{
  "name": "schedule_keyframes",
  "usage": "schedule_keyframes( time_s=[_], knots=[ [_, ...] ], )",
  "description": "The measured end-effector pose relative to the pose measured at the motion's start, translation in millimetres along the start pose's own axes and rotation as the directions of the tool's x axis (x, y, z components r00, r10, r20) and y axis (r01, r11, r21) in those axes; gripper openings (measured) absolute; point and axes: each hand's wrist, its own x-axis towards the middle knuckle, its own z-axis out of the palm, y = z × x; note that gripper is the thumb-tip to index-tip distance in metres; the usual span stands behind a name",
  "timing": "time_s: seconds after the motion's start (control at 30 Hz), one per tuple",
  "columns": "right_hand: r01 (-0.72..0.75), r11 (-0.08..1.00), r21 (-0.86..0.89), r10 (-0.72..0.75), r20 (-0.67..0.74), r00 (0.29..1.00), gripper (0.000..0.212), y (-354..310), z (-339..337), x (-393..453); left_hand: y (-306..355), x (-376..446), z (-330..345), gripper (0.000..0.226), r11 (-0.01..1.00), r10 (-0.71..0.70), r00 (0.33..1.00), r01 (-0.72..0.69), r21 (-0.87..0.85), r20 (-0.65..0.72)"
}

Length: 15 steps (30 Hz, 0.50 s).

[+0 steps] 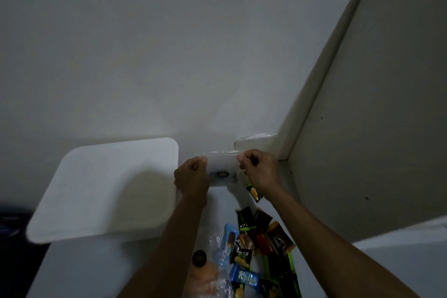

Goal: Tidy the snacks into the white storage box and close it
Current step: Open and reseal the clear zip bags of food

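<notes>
Hands are working at the far edge of the surface, both raised against the wall. Left hand point(192, 174) and right hand point(260, 169) are each curling fingers and thumb onto the top corners of a clear plastic bag point(222, 167), stretching it taut between them; something small and dark is showing through the film, too blurred to name.

White storage box point(106, 189) is sitting open to the left, its right rim just beside the left wrist. No snack is showing in the part of its interior that is visible. Its lid is not identifiable with certainty.

Key relation: the snack pile point(261, 244) is lying near the body, below and between the forearms, its spread running from the near edge up toward the right hand. The box is lying left of the pile, so each transfer is likely going leftward across the left forearm. Right hand is nearer the pile's far end, where a single black packet point(254, 193) is lying just under the right wrist; left hand is nearer the box.

Legible writing: "Kalbi"-like white script on a blue wrapper point(245, 278), reading uncertain; "Nektar"-like text on a dark packet point(242, 255), also uncertain. Green-edged and brown wrappers are not readable.

Judgement: sorting is barely started; closing is still outstanding.
</notes>
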Motion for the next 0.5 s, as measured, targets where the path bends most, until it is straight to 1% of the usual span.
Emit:
schedule_keyframes(
  time_s=[0.1,0.23,0.33,0.5],
  knots=[
    [-0.024,1.0,0.001,0.024,-0.029,0.999,0.019,10,13,17,-6,15,12,0.019,1.0,-0.025,1.0,0.025,0.014,0.005],
    [-0.031,0.999,-0.024,0.03,-0.065,0.997,0.021,17,32,39,-13,35,25,0.02,0.997,-0.032,0.999,0.034,0.075,-0.036],
    [-0.054,0.998,-0.021,0.051,-0.12,0.991,0.022,24,44,48,-18,48,38,0.015,0.995,-0.072,0.994,0.078,0.06,-0.085],
    [-0.084,0.996,-0.015,0.08,-0.171,0.982,0.019,27,51,54,-25,64,52,0.019,0.992,-0.117,0.985,0.123,0.042,-0.125]
  ],
)
